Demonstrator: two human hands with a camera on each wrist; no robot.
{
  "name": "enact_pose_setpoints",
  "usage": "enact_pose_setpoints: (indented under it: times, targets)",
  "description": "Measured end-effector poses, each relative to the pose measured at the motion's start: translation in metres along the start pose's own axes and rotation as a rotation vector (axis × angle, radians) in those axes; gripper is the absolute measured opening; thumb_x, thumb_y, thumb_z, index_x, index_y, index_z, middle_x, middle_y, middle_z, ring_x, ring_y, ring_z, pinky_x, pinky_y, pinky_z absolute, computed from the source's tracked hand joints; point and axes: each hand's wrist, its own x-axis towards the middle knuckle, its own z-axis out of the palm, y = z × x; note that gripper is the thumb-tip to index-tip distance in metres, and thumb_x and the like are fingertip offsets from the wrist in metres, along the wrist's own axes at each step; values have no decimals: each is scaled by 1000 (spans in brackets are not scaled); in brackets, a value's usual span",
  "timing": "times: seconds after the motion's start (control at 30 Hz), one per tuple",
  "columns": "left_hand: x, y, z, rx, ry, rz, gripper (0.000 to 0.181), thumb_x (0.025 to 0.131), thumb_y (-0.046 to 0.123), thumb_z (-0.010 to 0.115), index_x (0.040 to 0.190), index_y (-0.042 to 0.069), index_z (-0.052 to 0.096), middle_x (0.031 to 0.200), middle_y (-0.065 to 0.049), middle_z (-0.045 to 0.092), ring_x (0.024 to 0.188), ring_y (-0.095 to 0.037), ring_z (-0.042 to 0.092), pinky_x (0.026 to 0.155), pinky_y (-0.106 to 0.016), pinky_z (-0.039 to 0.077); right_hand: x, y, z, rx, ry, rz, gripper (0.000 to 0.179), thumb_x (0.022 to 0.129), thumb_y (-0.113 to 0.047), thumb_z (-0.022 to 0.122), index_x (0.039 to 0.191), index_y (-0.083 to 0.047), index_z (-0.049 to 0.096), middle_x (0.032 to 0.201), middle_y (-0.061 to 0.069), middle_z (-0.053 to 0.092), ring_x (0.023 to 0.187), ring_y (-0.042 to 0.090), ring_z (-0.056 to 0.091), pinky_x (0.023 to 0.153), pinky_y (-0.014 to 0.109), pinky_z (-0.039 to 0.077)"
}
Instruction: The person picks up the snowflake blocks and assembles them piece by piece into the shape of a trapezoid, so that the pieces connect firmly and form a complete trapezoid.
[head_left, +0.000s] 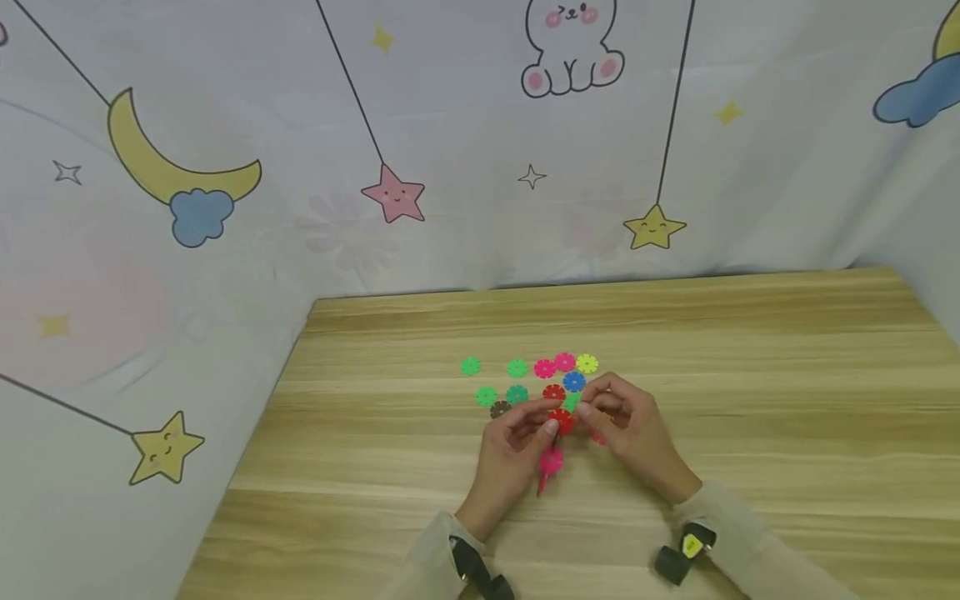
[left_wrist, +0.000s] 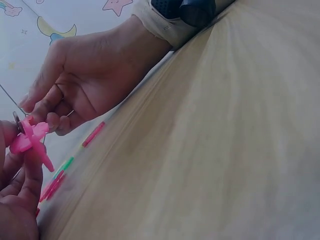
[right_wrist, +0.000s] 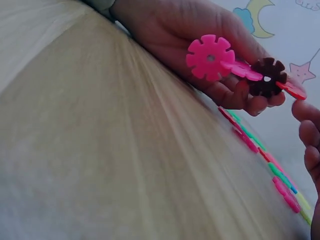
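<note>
My left hand (head_left: 504, 462) grips a small chain of slotted plastic flower discs. In the right wrist view, the chain runs from a pink disc (right_wrist: 202, 60) through a second pink disc (right_wrist: 245, 71) to a dark brown disc (right_wrist: 258, 70) and a red disc (right_wrist: 294, 91). The left fingers lie behind the brown disc. Close to the red end is my right hand (head_left: 636, 429), its fingers bent and the thumb near the index finger. I see nothing between them; whether a fingertip touches the red disc is unclear. In the left wrist view, the pink discs (left_wrist: 31, 142) hang beside the left fingers.
Loose discs lie on the wooden table (head_left: 750, 375) beyond the hands: several green (head_left: 471, 367), pink (head_left: 544, 368), a yellow (head_left: 587, 363), a blue (head_left: 574, 382), a red (head_left: 553, 392) and a dark one (head_left: 500, 409). A patterned cloth (head_left: 480, 233) hangs behind the table.
</note>
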Motion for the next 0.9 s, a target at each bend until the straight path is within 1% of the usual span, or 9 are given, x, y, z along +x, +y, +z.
enact_pose_setpoints:
  times: [0.07,0.13,0.27,0.37,0.5,0.63,0.7,0.77,0.9]
  targets:
    - [1,0,0,2,-7,16,29,105,18,71,133,15,74,133,-8,75,106,-6,73,95,-23,61,2,0,-2,-5,47,-10,9,102,4,67,106,-2,63,84,19,73,77,22,73,75,22,61]
    - [2,-1,0,3,-16,35,30,105,18,71,135,13,74,135,-10,75,107,-5,72,96,-22,60,4,3,-4,-40,85,-26,8,102,3,68,106,-2,64,88,17,74,80,21,73,75,21,60]
    - [3,-1,-1,9,-32,66,32,106,18,70,136,7,72,138,-12,74,111,-4,72,98,-22,59,15,11,-12,-207,157,-48,7,102,-1,70,108,-4,68,95,12,76,80,12,70,73,16,57]
    - [3,-2,0,11,-27,61,31,106,19,70,135,9,73,138,-9,74,112,-4,72,99,-22,60,25,18,-21,-318,187,-41,9,102,-3,71,111,-4,69,98,12,78,81,6,69,69,15,54]
    - [2,-3,2,-7,-12,50,30,105,18,71,133,10,75,137,-7,75,112,-5,72,98,-22,60,38,24,-31,-397,168,-15,13,101,-3,71,114,-3,69,97,13,78,78,4,67,66,17,53]
    - [2,-3,5,-31,-9,51,29,105,19,71,133,10,75,137,-8,75,112,-5,72,98,-22,60,46,27,-36,-468,134,12,16,100,-3,71,116,-5,70,91,11,77,71,5,62,64,21,50]
    - [2,-2,5,-37,-11,54,30,105,20,71,133,10,75,137,-8,75,114,-5,72,99,-22,60,48,27,-37,-480,105,21,20,98,-2,72,118,-5,70,87,10,75,68,6,59,63,22,49]
    - [1,-1,4,-44,-11,57,30,105,19,71,133,8,75,138,-10,75,115,-4,72,99,-22,60,50,28,-36,-508,68,21,24,97,-2,74,121,-6,70,85,8,74,68,7,58,63,23,49]
    - [3,0,1,-21,8,78,30,105,17,70,133,6,74,135,-14,75,109,-4,73,96,-21,60,54,30,-32,-569,9,0,31,96,-3,78,125,-7,70,87,5,72,73,10,58,70,26,48]
